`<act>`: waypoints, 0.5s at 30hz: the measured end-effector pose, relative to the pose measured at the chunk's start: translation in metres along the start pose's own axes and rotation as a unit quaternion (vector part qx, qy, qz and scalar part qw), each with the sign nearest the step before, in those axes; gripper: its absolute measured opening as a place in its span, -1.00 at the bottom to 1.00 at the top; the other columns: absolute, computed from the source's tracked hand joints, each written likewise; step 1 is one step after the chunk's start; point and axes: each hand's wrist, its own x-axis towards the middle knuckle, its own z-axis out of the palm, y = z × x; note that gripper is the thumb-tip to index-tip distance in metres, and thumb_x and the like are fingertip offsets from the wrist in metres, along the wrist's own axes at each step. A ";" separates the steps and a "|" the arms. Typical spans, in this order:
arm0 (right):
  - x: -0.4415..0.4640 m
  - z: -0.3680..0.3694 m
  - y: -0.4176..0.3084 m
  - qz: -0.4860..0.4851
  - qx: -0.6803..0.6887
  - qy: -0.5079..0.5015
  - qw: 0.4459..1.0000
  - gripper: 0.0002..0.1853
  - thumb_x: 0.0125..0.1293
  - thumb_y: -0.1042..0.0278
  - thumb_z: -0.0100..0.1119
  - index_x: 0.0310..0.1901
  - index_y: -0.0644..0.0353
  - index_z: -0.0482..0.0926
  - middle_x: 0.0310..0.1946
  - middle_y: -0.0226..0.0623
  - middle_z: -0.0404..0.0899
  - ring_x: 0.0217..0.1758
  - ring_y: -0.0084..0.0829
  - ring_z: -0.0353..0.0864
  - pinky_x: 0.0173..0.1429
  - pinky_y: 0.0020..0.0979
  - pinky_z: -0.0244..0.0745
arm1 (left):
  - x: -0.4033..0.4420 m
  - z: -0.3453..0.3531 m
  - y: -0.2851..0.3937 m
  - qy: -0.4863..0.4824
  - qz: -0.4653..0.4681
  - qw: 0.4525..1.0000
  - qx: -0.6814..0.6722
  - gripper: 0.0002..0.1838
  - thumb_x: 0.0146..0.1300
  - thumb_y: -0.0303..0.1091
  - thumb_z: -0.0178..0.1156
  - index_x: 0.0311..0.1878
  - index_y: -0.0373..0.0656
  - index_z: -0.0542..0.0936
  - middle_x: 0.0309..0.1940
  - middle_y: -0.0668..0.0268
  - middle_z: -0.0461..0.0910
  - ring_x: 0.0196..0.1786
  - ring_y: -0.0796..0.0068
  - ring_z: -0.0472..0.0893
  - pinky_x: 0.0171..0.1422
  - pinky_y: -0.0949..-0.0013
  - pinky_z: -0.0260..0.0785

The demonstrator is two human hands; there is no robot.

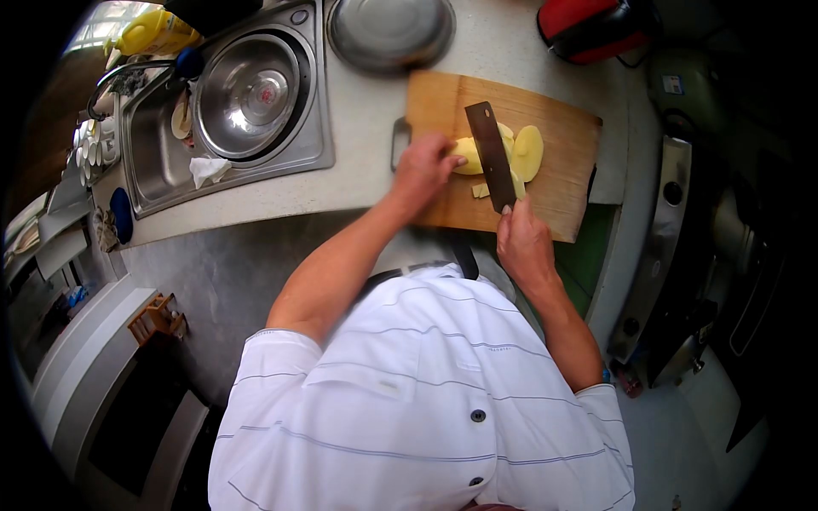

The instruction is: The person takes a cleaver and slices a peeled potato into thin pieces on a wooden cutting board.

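Note:
My right hand (pixel 526 243) is closed on the handle of a cleaver (pixel 489 153), whose dark blade points away from me over a wooden cutting board (pixel 554 136). Left of the blade, my left hand (pixel 423 173) grips a peeled potato (pixel 468 157) with its fingertips, holding it against the board. To the blade's right lie pale yellow potato slices (pixel 528 153). A few small cut pieces (pixel 481 191) rest nearer to me, left of the blade's lower end. The blade hides part of the potato and some slices.
Left of the board is a steel sink (pixel 162 145) with a metal basin (pixel 247 94) in it and a white cloth (pixel 209 170) on its edge. A round metal pan or lid (pixel 392 34) sits behind the board. A red and black appliance (pixel 592 30) stands at the back right.

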 end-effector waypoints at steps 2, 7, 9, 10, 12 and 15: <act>-0.002 0.001 0.001 0.003 -0.004 -0.008 1.000 -0.86 0.48 0.47 0.12 -0.10 0.32 0.38 -0.56 0.16 0.59 -0.47 0.28 0.63 -0.35 0.19 0.51 | -0.001 0.000 0.002 0.000 -0.005 1.000 0.008 -0.75 0.29 -0.39 0.48 -0.09 -0.31 0.66 -0.24 0.10 0.67 -0.23 0.23 0.66 -0.09 0.24 0.52; -0.001 0.004 0.004 0.004 -0.011 -0.018 1.000 -0.86 0.48 0.48 0.13 -0.10 0.32 0.38 -0.56 0.16 0.59 -0.47 0.28 0.63 -0.35 0.19 0.52 | 0.000 0.000 0.002 0.003 -0.003 1.000 0.012 -0.74 0.29 -0.38 0.48 -0.08 -0.31 0.66 -0.23 0.09 0.69 -0.23 0.22 0.67 -0.08 0.23 0.54; -0.001 0.005 0.005 0.003 -0.007 -0.016 1.000 -0.86 0.47 0.49 0.13 -0.09 0.32 0.38 -0.55 0.17 0.59 -0.46 0.28 0.64 -0.34 0.19 0.52 | 0.000 0.001 0.003 0.004 -0.004 1.000 0.012 -0.74 0.29 -0.38 0.48 -0.08 -0.31 0.67 -0.22 0.08 0.69 -0.23 0.21 0.67 -0.08 0.23 0.54; 0.000 0.006 0.006 0.004 -0.007 -0.015 1.000 -0.86 0.47 0.49 0.13 -0.09 0.32 0.38 -0.55 0.17 0.59 -0.46 0.28 0.64 -0.34 0.19 0.52 | 0.000 0.000 0.004 0.001 -0.005 1.000 0.007 -0.74 0.29 -0.39 0.48 -0.07 -0.31 0.67 -0.22 0.08 0.70 -0.23 0.21 0.68 -0.08 0.23 0.54; 0.005 0.010 0.007 0.007 -0.012 -0.039 0.999 -0.86 0.47 0.49 0.12 -0.09 0.32 0.37 -0.55 0.17 0.59 -0.45 0.28 0.65 -0.34 0.19 0.53 | 0.000 -0.001 0.004 -0.003 -0.008 1.000 0.003 -0.74 0.29 -0.39 0.48 -0.07 -0.31 0.67 -0.22 0.08 0.70 -0.22 0.21 0.69 -0.08 0.23 0.55; 0.014 0.026 0.015 -0.013 -0.005 -0.025 1.000 -0.85 0.48 0.48 0.11 -0.07 0.33 0.38 -0.52 0.19 0.61 -0.41 0.28 0.66 -0.32 0.19 0.54 | -0.001 0.000 0.002 -0.001 -0.004 1.000 0.009 -0.74 0.29 -0.39 0.48 -0.07 -0.31 0.67 -0.22 0.09 0.70 -0.22 0.22 0.69 -0.07 0.24 0.55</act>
